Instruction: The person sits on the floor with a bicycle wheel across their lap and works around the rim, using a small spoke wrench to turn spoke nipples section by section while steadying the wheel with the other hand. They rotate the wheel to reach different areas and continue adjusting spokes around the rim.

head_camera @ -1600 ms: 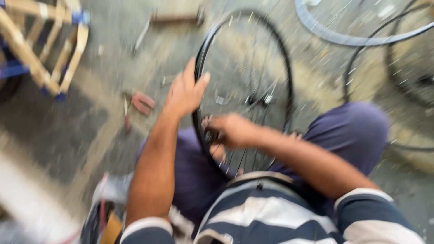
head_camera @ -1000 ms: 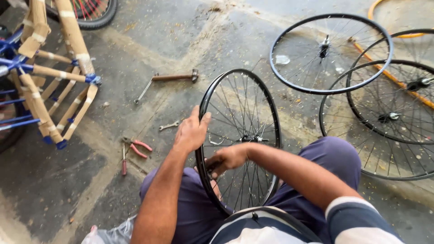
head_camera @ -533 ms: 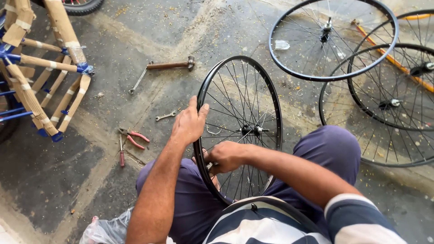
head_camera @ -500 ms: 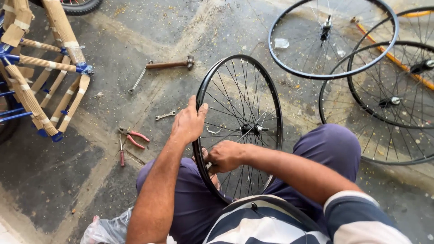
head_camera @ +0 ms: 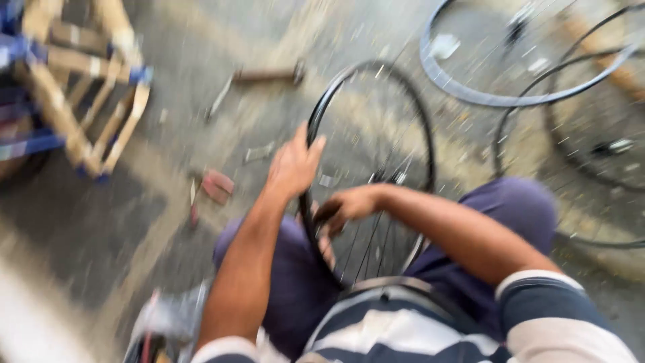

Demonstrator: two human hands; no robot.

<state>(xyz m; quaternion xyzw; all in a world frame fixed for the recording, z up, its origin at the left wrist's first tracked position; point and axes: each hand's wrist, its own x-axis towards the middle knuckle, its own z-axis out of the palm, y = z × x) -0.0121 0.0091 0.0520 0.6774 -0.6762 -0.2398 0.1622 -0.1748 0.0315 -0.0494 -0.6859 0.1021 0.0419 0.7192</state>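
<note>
Head view blurred; left hand (head_camera: 293, 168) grips wheel rim (head_camera: 322, 114).

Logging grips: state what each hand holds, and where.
Both grip the upright black wheel by its near rim: left hand higher, right hand just below.

Stained grey concrete floor (head_camera: 101, 235) in daylight, wooden frame (head_camera: 80, 101) at left, loose wheel rims (head_camera: 537, 101) upper right.

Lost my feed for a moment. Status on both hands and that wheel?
Left hand gripping black wheel rim from outside. Right hand at the spokes, blurred, grip unclear. Wheel upright between the knees. Pliers on floor, clear of it.
</note>
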